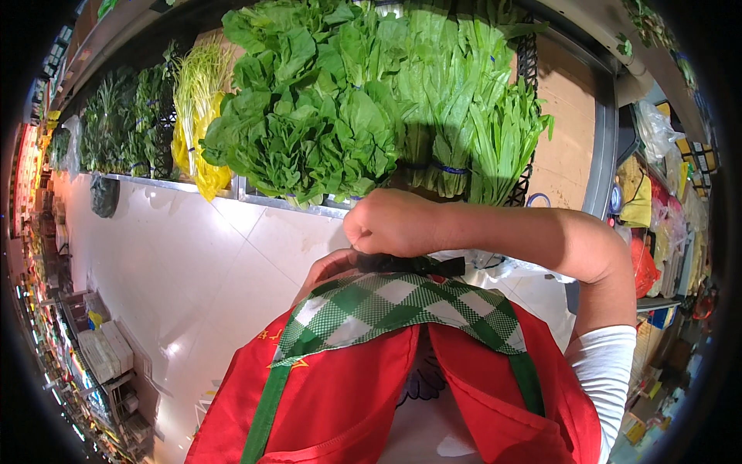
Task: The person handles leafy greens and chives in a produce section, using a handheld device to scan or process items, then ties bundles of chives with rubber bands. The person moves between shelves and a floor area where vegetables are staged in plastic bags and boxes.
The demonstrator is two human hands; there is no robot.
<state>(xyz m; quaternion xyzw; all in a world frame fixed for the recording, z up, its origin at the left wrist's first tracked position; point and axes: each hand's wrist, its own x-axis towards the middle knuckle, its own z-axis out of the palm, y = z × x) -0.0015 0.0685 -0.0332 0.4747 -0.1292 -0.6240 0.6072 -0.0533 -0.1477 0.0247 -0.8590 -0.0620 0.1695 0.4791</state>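
My right hand (394, 223) is curled into a fist in front of my chest, its forearm reaching in from the right. Whether something is pinched inside the fist is hidden. Just below it lies a black fabric bow (411, 265) at the upper edge of my green-and-white checked apron (400, 307). My left hand (333, 265) is close beside the fist, partly covered by it and by the apron; its fingers cannot be made out. Beyond both hands, bunches of leafy greens (313, 116) stand along the edge of a display shelf.
Long-leaf lettuce bunches (449, 133) with blue ties stand beside a black plastic crate (526, 64). Pale sprouts (200, 75) sit in a yellow bag (211, 174). Cardboard (562, 116) lines the shelf at right. Tiled floor (191, 255) lies at left, with stacked boxes (107, 348) lower down.
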